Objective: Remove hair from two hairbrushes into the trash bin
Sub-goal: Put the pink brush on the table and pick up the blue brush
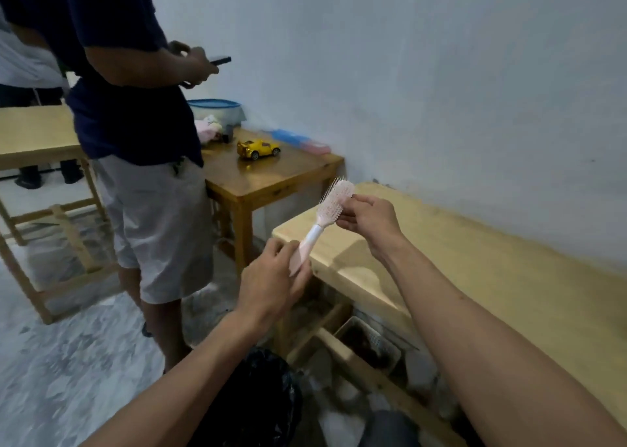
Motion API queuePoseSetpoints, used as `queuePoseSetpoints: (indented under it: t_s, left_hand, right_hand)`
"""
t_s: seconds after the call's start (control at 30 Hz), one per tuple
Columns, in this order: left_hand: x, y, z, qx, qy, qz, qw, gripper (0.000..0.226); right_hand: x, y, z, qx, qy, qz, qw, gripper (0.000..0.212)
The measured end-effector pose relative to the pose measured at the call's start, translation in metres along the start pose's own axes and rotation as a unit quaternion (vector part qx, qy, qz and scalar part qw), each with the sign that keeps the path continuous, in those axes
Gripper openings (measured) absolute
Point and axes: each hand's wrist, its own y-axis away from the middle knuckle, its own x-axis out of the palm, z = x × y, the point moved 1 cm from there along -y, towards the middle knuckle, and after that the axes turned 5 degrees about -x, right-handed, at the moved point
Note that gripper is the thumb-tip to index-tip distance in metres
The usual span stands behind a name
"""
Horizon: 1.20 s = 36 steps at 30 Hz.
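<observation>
A pink hairbrush (330, 205) with pale bristles is held up in the air over the left end of a light wooden table (475, 270). My left hand (271, 283) is closed around its handle. My right hand (368, 217) pinches the back of the brush head with its fingertips. The bristles face left, away from my right hand; I see no hair on them. A bin lined with a black bag (258, 402) stands on the floor below my arms. Only one hairbrush is in view.
A person in a dark shirt and grey shorts (142, 161) stands close on the left, holding a phone. Behind is a brown table (271, 175) with a yellow toy car (258, 148). A basket (371, 344) sits under my table.
</observation>
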Motion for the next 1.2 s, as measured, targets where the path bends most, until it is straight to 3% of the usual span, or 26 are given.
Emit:
queuePoseSetpoints:
  t_s: [0.3,0.5,0.63,0.8,0.97,1.2]
  left_hand:
    - [0.087,-0.05,-0.121,0.099,0.034,0.05,0.993,0.033]
    - [0.145,-0.074,-0.169,0.094,0.106,0.102,0.985,0.031]
    - [0.183,-0.097,-0.169,0.064,0.103,0.137,0.983,0.029]
    - [0.211,-0.129,-0.16,0.039,0.05,0.177,0.982,0.028]
    - [0.232,-0.148,-0.155,0.032,0.001,0.202,0.979,0.03]
    - [0.242,-0.152,-0.154,0.025,0.028,0.188,0.981,0.037]
  right_hand:
    - [-0.159,-0.034,0.026,0.01,0.019,-0.171,0.985,0.011]
    - [-0.23,-0.075,0.01,0.04,0.048,-0.228,0.972,0.016]
    - [-0.244,-0.113,-0.009,0.083,0.066,-0.24,0.965,0.012]
    - [-0.236,-0.156,-0.028,0.121,0.189,-0.231,0.947,0.02]
    - [-0.237,-0.186,-0.045,0.127,0.238,-0.228,0.936,0.019]
    - [-0.243,-0.201,-0.054,0.142,0.27,-0.232,0.924,0.023]
